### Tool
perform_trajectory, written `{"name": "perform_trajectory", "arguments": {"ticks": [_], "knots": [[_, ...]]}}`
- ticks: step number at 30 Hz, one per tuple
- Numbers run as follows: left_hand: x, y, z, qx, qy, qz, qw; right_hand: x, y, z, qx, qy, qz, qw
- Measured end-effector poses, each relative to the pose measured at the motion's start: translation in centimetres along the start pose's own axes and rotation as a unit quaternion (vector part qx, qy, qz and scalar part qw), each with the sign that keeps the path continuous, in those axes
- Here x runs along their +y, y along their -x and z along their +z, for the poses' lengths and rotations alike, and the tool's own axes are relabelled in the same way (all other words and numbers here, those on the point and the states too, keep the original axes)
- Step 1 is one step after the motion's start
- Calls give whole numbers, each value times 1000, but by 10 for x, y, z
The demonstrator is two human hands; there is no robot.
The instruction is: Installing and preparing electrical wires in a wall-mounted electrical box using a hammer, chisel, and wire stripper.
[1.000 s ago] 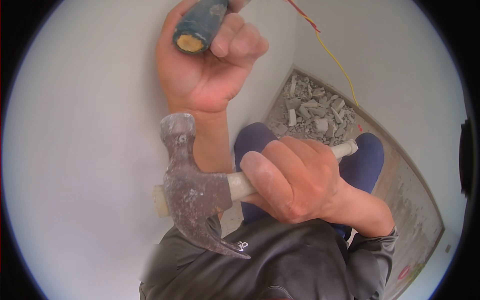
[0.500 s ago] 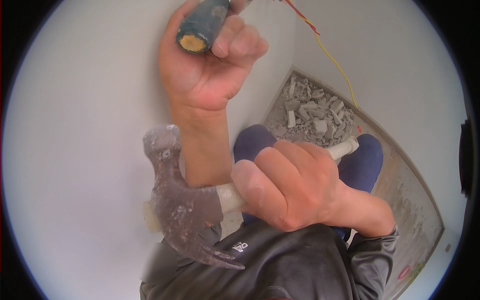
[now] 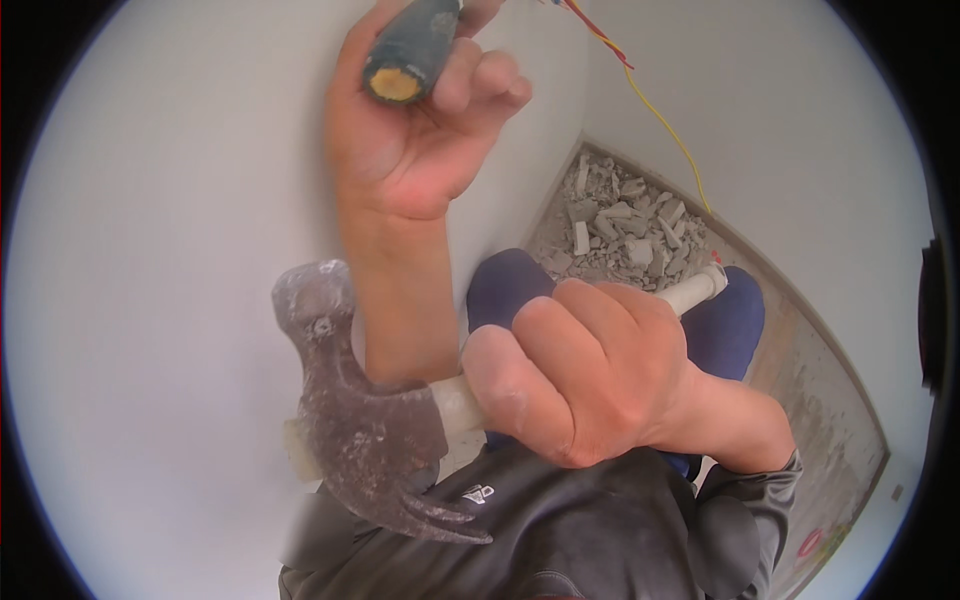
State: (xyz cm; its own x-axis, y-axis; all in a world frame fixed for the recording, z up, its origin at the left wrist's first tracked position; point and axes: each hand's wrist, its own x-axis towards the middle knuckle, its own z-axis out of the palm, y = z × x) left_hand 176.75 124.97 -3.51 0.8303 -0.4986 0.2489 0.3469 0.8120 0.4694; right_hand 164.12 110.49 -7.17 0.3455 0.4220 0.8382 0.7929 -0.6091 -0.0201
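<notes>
Hammer (image 3: pixel 375 425) has dipped lower-left, right hand (image 3: pixel 590 375) clenched round its shaft; your left hand (image 3: pixel 415 150) curls round a teal handle (image 3: pixel 415 50). White shirt logo (image 3: pixel 479 494); pale wall (image 3: pixel 180 300), rubble (image 3: pixel 638 250) on floor (image 3: pixel 800 400).

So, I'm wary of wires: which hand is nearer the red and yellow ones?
Left. The left hand, holding a green handle, is left of the wires; the right hand, gripping the hammer, is much lower in view.

Hammer head (image 3: pixel 370 430) left of knees (image 3: pixel 505 287) — rubble (image 3: pixel 640 235) on floor (image 3: pixel 805 410).
</notes>
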Motion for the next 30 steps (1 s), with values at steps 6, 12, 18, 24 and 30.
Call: {"name": "perform_trajectory", "arguments": {"ticks": [6,12,18,24,30], "knots": [[3,-36,-58,-330,55,-38,942,0,2,9,15,-15,27,999],[1,3,0,20,-24,18,999,-2,0,7,5,-19,24,1000],[-1,4,-3,58,-60,19,996,27,7,22,-29,-52,51,997],[2,5,-10,18,-6,-9,1000,8,5,9,-48,-46,50,996],[-5,7,-8,16,-6,4,1000,1,6,8,4,-13,10,1000]]}}
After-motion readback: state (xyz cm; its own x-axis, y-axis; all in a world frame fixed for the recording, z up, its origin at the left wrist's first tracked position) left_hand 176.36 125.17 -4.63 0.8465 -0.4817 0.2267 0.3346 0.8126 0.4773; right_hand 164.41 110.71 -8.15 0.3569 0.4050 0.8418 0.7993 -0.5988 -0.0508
